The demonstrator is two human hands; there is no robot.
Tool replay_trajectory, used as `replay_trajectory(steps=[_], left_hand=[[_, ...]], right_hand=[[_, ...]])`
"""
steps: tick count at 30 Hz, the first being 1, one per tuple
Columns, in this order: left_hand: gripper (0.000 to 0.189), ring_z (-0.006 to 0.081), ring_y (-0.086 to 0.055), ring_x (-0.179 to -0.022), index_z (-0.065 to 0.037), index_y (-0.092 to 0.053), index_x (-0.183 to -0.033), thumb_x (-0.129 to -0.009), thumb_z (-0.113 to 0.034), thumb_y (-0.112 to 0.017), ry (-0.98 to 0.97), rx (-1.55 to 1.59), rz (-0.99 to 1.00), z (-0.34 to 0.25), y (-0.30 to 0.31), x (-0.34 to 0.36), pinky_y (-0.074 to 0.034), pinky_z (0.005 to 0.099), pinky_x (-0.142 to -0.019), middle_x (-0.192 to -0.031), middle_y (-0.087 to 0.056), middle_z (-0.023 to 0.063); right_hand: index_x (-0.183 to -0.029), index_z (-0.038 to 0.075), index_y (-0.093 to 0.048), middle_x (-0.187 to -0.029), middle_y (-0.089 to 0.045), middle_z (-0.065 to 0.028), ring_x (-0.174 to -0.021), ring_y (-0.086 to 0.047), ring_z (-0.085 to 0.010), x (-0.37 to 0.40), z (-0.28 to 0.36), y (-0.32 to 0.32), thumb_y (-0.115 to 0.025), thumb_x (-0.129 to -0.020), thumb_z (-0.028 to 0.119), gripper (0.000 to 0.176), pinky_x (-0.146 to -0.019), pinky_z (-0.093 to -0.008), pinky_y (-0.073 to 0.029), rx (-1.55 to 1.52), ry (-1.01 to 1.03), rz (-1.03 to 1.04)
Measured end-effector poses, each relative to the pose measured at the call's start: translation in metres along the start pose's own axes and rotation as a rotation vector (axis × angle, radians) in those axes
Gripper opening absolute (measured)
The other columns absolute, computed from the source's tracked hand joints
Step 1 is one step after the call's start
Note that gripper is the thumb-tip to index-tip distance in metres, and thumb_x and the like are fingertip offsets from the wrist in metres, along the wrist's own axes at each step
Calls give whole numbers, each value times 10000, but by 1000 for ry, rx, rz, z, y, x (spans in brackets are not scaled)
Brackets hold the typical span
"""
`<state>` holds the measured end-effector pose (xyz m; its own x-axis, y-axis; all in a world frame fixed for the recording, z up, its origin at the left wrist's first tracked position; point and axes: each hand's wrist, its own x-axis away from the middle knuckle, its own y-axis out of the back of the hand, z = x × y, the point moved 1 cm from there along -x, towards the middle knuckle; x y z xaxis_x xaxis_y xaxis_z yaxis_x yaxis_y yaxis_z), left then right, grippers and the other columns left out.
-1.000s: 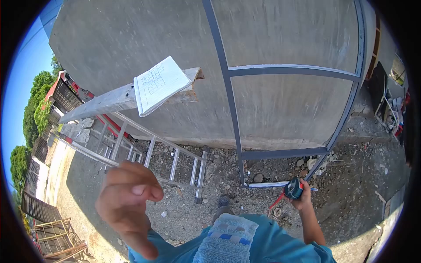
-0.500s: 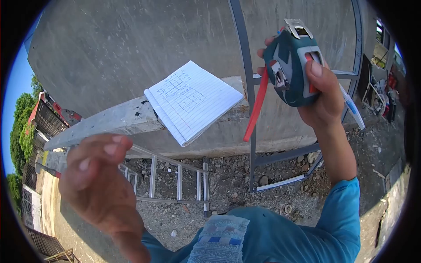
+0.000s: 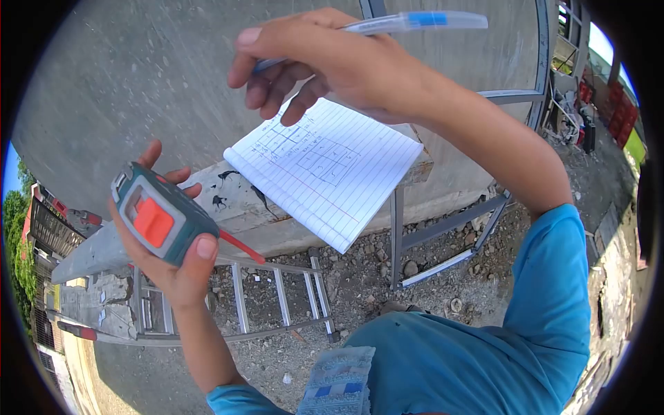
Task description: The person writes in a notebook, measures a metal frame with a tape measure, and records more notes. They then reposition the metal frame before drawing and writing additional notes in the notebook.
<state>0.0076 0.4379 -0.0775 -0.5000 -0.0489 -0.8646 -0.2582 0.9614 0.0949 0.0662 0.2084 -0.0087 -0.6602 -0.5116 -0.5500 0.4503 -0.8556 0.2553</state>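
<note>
A teal and grey tape measure (image 3: 166,214) with an orange-red button and a red strap sits in my left hand (image 3: 190,277), which is closed around it on the left. My right hand (image 3: 332,66) is raised above the notepad, with a clear pen (image 3: 422,22) with a blue band held between thumb and fingers. Below it lies a lined notepad (image 3: 346,180) bearing hand-drawn grids and small writing. The pad rests on a concrete ledge (image 3: 235,200), apart from both hands; its upper edge is partly hidden by my right fingers.
An aluminium ladder (image 3: 280,297) lies below the ledge on gravelly ground (image 3: 360,277). A grey metal frame (image 3: 453,225) leans against the concrete wall (image 3: 173,76). At the far right stand red items (image 3: 619,114) and assorted gear.
The tape measure has passed from my right hand to my left. My right hand has moved left over the notepad, still with the pen. The view has shifted slightly.
</note>
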Motion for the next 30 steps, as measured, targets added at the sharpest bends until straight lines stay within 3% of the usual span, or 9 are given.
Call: replay_trajectory(steps=[2,5,8,11,13,16,19,25,30], left_hand=[[902,227,-617,-968,30,-437,-1308,-582,-385,-775,71,-171,73,5,19,-11,-512,373,-867,-1222,-543,191],[897,198,-580,-941,35,-433,-1292,-562,-325,-812,250,-315,140,30,44,-21,-470,311,-849,-1119,-562,148],[938,209,-562,-924,16,-422,-1330,-508,-286,-758,297,-499,364,30,38,-38,-435,295,-854,-1047,-570,117],[934,233,-551,-970,-11,-455,-1318,-465,-275,-729,407,-655,571,27,31,-54,-411,309,-906,-1049,-565,127],[918,247,-554,-994,-9,-476,-1303,-462,-276,-729,456,-659,684,30,28,-60,-406,313,-915,-1055,-569,141],[896,287,-559,-1026,-3,-500,-1285,-464,-278,-733,277,-718,718,42,27,-57,-402,328,-933,-1080,-576,157],[894,318,-561,-1057,-9,-502,-1290,-469,-274,-737,337,-714,765,40,27,-62,-404,347,-942,-1116,-577,164],[753,317,-557,-1098,-16,-560,-1216,-521,-253,-728,289,-672,745,35,18,-61,-412,355,-936,-1156,-568,173],[667,323,-543,-1133,-22,-589,-1170,-565,-262,-734,245,-699,672,44,17,-59,-421,385,-937,-1216,-556,179]], right_hand=[[-981,-13,-649,-827,-628,-108,-730,-616,-162,2,-15,35,-493,-911,348,399,-649,-279,-513,-11,-39,-60],[-1117,-3,-585,-820,-622,-90,-713,-578,-126,12,-34,51,-481,-915,330,403,-608,-240,-464,33,-107,-120],[-1116,-23,-577,-774,-624,-89,-609,-547,-119,17,-47,57,-525,-881,236,353,-557,-247,-449,78,-233,79],[-1069,-12,-609,-770,-626,-77,-586,-516,-101,17,-57,48,-561,-833,169,302,-548,-240,-423,31,-248,49],[-933,-4,-636,-828,-652,-89,-627,-547,-95,18,-62,43,-596,-786,155,220,-568,-242,-436,116,-156,62],[-858,-2,-626,-840,-674,-104,-701,-617,-115,14,-74,39,-597,-760,151,184,-626,-251,-465,210,-65,84],[-889,-35,-607,-788,-648,-98,-751,-639,-119,15,-58,38,-582,-740,60,178,-662,-224,-472,177,-341,77],[-775,-25,-584,-713,-622,-79,-620,-577,-95,13,-69,34,-578,-724,60,100,-601,-223,-448,172,-208,118],[-771,-6,-589,-681,-615,-63,-640,-588,-105,13,-69,30,-574,-738,76,90,-622,-235,-453,139,-233,137]])
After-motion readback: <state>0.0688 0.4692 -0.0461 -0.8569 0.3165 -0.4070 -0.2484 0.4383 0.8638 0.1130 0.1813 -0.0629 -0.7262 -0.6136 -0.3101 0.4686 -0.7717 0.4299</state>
